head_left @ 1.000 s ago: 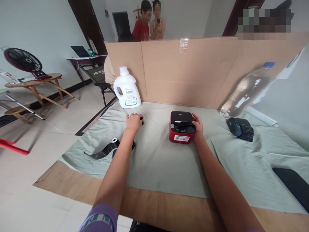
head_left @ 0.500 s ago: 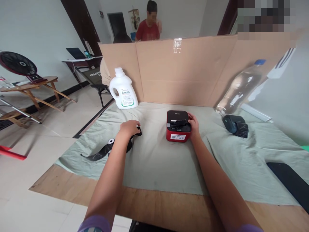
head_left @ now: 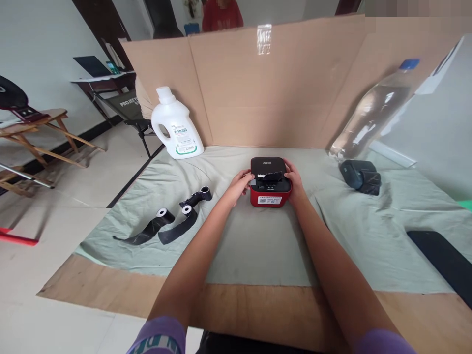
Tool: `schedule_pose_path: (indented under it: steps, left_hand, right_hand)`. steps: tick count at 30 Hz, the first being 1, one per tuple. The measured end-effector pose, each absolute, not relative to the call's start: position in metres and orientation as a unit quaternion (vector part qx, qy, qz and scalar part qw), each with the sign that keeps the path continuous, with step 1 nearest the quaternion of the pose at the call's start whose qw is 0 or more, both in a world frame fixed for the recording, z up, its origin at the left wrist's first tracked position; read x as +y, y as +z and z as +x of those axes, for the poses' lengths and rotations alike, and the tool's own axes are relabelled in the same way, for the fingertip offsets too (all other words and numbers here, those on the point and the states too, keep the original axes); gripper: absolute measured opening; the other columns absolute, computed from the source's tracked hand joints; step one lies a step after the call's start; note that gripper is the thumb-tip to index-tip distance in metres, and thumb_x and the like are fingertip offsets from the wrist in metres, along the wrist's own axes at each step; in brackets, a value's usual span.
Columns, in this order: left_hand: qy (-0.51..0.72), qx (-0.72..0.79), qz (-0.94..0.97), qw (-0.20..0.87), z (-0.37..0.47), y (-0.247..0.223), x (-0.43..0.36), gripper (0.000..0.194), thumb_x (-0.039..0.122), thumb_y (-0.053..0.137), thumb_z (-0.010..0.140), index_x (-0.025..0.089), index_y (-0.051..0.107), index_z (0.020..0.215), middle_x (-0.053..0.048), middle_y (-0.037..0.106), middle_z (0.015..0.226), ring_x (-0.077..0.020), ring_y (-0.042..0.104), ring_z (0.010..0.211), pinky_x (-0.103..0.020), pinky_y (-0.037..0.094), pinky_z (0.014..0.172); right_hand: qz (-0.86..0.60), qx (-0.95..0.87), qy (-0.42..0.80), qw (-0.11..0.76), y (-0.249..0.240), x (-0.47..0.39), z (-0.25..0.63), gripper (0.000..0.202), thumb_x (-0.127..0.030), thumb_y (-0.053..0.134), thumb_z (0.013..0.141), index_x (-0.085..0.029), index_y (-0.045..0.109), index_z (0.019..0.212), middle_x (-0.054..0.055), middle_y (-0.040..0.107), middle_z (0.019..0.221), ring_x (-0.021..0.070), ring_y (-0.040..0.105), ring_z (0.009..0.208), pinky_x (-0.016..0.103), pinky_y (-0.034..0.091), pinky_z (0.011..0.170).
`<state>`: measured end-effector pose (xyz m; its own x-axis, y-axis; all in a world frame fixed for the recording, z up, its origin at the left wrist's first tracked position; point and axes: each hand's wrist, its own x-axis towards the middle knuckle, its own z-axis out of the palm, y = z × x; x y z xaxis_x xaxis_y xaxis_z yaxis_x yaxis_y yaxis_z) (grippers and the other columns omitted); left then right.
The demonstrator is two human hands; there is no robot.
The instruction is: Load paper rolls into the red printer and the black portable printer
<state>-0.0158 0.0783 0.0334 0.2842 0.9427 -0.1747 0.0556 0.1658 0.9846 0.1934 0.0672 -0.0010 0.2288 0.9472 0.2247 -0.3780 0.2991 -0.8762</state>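
A small red and black label printer (head_left: 271,200) stands upright on the cloth in front of me. A strip of black film or paper sticks out of the slot in its top. My left hand (head_left: 239,187) is closed against its left side, the thumb near the top edge. On the opposite side my right hand (head_left: 295,183) grips it, fingers partly hidden behind. To the left lie three partly unrolled black rolls: one on the far side (head_left: 197,196), one in the middle (head_left: 179,231) and one on the left (head_left: 151,228).
A white detergent jug (head_left: 177,125) and a tilted clear bottle (head_left: 372,113) stand before a cardboard screen (head_left: 265,98). At right are a dark device (head_left: 359,177) and a black phone-like slab (head_left: 442,260). Beyond the screen is a person in red (head_left: 222,17).
My left hand has let go of the far black roll and moved right to the printer's left side. My right hand stays on the printer. The view has tipped down.
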Motion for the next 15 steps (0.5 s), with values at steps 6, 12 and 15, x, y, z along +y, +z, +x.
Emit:
schedule_pose_path:
  steps: [6, 12, 15]
  left_hand:
    - [0.390, 0.487, 0.512, 0.591, -0.012, 0.038, 0.073, 0.049, 0.036, 0.064, 0.081, 0.023, 0.063, 0.128, -0.005, 0.069, 0.103, -0.0090, 0.056, 0.066, -0.019, 0.032, 0.047]
    - [0.394, 0.475, 0.530, 0.581, -0.015, 0.040, 0.056, 0.050, 0.043, 0.058, 0.088, 0.022, 0.062, 0.134, -0.007, 0.066, 0.133, -0.0235, 0.063, 0.114, -0.029, 0.052, 0.081]
    - [0.391, 0.420, 0.555, 0.602, -0.015, 0.037, 0.049, 0.052, 0.037, 0.058, 0.088, 0.026, 0.059, 0.139, -0.004, 0.063, 0.139, -0.0262, 0.059, 0.126, -0.038, 0.049, 0.102]
  right_hand:
    - [-0.366, -0.411, 0.465, 0.694, 0.003, 0.067, 0.192, 0.054, -0.027, 0.063, 0.065, -0.028, 0.064, 0.119, 0.001, 0.070, 0.124, 0.0252, 0.063, 0.114, 0.040, 0.051, 0.099]
    - [-0.458, -0.417, 0.401, 0.675, -0.005, 0.036, 0.196, 0.044, -0.045, 0.063, 0.082, -0.026, 0.067, 0.121, 0.005, 0.068, 0.130, 0.0282, 0.060, 0.124, 0.046, 0.047, 0.107]
    - [-0.469, -0.518, 0.399, 0.594, -0.005, 0.004, 0.203, 0.056, -0.050, 0.064, 0.085, -0.031, 0.058, 0.138, 0.003, 0.057, 0.146, 0.0298, 0.052, 0.136, 0.050, 0.044, 0.112]
